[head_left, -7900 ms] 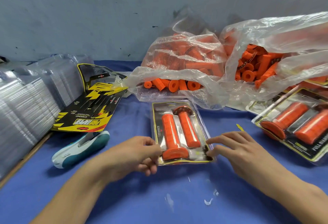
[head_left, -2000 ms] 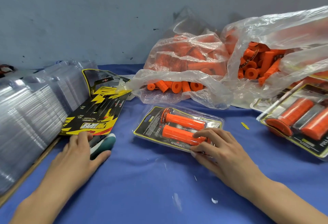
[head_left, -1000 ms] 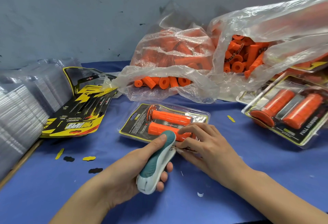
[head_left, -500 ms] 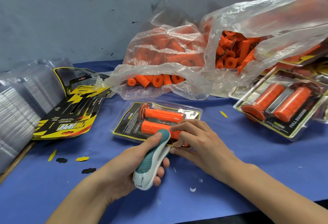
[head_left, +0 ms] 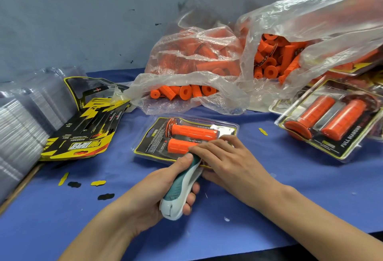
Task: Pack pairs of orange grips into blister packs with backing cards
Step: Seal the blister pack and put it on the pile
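The left hand [head_left: 153, 190] grips a teal stapler [head_left: 180, 188], its nose at the near edge of the blister pack [head_left: 157, 136] just beyond. The right hand [head_left: 223, 157] presses loose, uncurled fingers on the pack's orange grips [head_left: 194, 131].

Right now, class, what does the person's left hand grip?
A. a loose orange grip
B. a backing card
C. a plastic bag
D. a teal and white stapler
D: the left hand curls round the teal and white stapler, its nose at the blister pack under the right hand.
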The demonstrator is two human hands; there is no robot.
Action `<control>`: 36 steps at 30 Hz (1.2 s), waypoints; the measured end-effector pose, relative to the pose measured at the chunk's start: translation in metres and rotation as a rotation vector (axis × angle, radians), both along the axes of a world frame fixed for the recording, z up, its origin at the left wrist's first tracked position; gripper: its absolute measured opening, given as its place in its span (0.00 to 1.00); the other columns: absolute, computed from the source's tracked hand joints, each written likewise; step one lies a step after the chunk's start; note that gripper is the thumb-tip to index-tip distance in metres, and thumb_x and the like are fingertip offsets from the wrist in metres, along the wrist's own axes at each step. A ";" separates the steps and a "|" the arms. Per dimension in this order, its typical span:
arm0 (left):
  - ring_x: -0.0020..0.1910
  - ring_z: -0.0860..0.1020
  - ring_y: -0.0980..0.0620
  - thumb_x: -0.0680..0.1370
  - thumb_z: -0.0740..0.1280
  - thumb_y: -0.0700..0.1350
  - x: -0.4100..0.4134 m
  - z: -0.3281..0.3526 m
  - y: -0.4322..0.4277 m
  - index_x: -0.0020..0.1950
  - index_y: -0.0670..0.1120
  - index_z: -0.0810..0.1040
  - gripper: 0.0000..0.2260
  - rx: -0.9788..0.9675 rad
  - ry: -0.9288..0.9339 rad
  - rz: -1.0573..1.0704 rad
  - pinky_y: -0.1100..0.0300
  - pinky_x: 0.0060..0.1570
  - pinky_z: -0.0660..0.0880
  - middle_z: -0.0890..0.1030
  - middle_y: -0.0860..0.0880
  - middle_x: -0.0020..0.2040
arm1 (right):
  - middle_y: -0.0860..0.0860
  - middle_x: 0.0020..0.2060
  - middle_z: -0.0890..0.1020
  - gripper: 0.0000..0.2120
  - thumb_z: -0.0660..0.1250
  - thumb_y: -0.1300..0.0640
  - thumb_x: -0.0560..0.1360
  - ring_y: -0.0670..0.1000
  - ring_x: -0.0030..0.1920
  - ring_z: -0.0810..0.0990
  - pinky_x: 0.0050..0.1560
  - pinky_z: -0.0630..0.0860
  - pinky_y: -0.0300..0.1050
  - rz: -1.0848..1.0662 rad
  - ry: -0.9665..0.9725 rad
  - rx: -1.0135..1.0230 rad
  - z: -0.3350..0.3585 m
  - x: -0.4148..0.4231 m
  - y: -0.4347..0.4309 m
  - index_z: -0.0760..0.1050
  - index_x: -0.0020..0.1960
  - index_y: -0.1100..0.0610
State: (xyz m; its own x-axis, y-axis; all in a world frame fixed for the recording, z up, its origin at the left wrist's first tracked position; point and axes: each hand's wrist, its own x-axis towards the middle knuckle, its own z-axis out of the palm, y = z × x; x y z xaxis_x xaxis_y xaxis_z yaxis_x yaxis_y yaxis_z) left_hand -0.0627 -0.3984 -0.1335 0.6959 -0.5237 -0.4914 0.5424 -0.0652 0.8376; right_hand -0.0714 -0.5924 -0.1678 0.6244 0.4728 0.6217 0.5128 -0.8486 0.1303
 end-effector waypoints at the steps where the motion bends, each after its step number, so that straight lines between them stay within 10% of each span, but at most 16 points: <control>1: 0.29 0.74 0.50 0.73 0.69 0.60 0.000 0.000 0.000 0.53 0.41 0.80 0.23 -0.003 0.004 0.002 0.60 0.26 0.73 0.77 0.43 0.38 | 0.48 0.55 0.81 0.18 0.71 0.53 0.75 0.51 0.54 0.80 0.59 0.73 0.48 0.012 0.001 0.007 0.000 0.000 0.000 0.77 0.63 0.56; 14: 0.31 0.76 0.48 0.72 0.72 0.64 0.002 0.005 0.014 0.54 0.43 0.81 0.26 0.057 0.040 -0.096 0.58 0.28 0.75 0.79 0.41 0.40 | 0.50 0.59 0.80 0.29 0.74 0.50 0.73 0.51 0.58 0.79 0.65 0.72 0.48 0.025 0.077 -0.030 0.000 -0.001 -0.004 0.72 0.70 0.59; 19: 0.29 0.80 0.46 0.69 0.71 0.68 0.019 0.015 0.065 0.48 0.44 0.77 0.27 0.598 -0.384 0.042 0.58 0.27 0.75 0.83 0.45 0.36 | 0.51 0.60 0.80 0.12 0.68 0.53 0.78 0.52 0.59 0.79 0.66 0.72 0.52 0.023 0.040 -0.005 0.002 -0.002 -0.022 0.79 0.61 0.54; 23: 0.49 0.79 0.40 0.71 0.65 0.69 0.035 -0.003 0.094 0.53 0.49 0.68 0.25 1.347 -0.801 0.278 0.52 0.41 0.73 0.81 0.46 0.50 | 0.49 0.57 0.81 0.10 0.61 0.55 0.81 0.53 0.55 0.81 0.63 0.73 0.51 0.032 0.023 0.019 0.002 -0.004 -0.025 0.82 0.53 0.53; 27: 0.55 0.76 0.37 0.73 0.70 0.61 0.042 -0.016 0.101 0.60 0.42 0.71 0.27 1.590 -0.984 0.323 0.46 0.48 0.73 0.78 0.40 0.57 | 0.48 0.57 0.81 0.11 0.60 0.56 0.79 0.51 0.56 0.81 0.66 0.72 0.52 0.019 0.038 -0.028 0.002 -0.003 -0.028 0.81 0.51 0.52; 32: 0.52 0.76 0.35 0.75 0.72 0.48 0.042 -0.016 0.083 0.61 0.40 0.77 0.19 1.418 -1.367 0.422 0.41 0.49 0.72 0.79 0.38 0.52 | 0.48 0.59 0.80 0.05 0.65 0.58 0.77 0.51 0.57 0.79 0.67 0.70 0.54 0.024 0.102 -0.018 0.003 -0.003 -0.037 0.80 0.49 0.53; 36: 0.64 0.72 0.44 0.79 0.64 0.56 0.041 -0.019 0.052 0.71 0.45 0.71 0.24 1.011 -1.134 0.311 0.47 0.64 0.67 0.78 0.46 0.64 | 0.47 0.60 0.79 0.04 0.64 0.58 0.78 0.51 0.60 0.78 0.69 0.69 0.54 0.038 0.155 -0.015 0.004 -0.004 -0.044 0.77 0.49 0.52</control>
